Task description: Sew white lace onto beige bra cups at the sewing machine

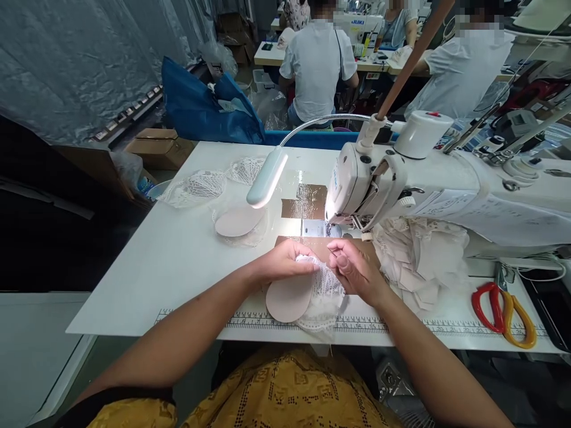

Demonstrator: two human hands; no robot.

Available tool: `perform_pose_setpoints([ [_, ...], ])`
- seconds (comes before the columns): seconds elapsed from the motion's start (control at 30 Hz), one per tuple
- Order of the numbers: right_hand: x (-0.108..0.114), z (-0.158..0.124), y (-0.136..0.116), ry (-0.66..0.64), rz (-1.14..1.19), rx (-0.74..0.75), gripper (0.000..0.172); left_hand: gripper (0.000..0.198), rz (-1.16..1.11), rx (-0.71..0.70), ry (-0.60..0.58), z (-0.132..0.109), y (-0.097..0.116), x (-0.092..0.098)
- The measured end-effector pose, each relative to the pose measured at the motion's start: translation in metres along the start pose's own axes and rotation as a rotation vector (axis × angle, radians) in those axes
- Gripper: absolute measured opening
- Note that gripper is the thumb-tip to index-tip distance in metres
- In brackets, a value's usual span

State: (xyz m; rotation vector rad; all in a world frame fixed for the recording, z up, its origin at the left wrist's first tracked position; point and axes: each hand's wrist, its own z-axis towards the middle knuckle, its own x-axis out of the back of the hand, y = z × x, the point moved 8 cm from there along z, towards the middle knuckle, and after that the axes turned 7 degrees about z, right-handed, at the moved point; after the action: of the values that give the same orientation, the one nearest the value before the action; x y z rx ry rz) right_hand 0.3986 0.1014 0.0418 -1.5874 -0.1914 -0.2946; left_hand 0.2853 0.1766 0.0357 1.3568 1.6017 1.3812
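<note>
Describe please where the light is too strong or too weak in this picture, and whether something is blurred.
Head view: light glares off the brown patch beside the sewing machine; head view: the dark area at far left loses nearly all detail; head view: some co-workers' heads are pixelated, while the lace piece at the left hand looks fairly clear.

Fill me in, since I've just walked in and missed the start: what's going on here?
At a white sewing machine, the person's left hand pinches a white lace piece, with a pale pink oval pad just below. The right hand, close to the lace, appears to pinch a thin dark item too small to identify. Both hands are in front of the machine's needle area. Another pale oval pad lies farther left, and pale fabric pieces are heaped to the right.
</note>
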Motion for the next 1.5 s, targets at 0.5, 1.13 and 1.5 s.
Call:
perform_pose_setpoints([
  [0.5,-0.004,0.002,-0.007,-0.010,-0.040,0.003,0.019,0.030,-0.120,0.024,0.007,0.002,-0.003,-0.006],
  [1.13,-0.006,0.005,0.007,-0.030,0.008,-0.106,0.021,0.039,0.137,0.004,-0.223,-0.009,0.000,0.000],
  [1.5,-0.009,0.005,0.007,-0.056,0.069,-0.179,0.030,0.037,0.336,-0.121,-0.023,-0.012,0.013,0.015],
])
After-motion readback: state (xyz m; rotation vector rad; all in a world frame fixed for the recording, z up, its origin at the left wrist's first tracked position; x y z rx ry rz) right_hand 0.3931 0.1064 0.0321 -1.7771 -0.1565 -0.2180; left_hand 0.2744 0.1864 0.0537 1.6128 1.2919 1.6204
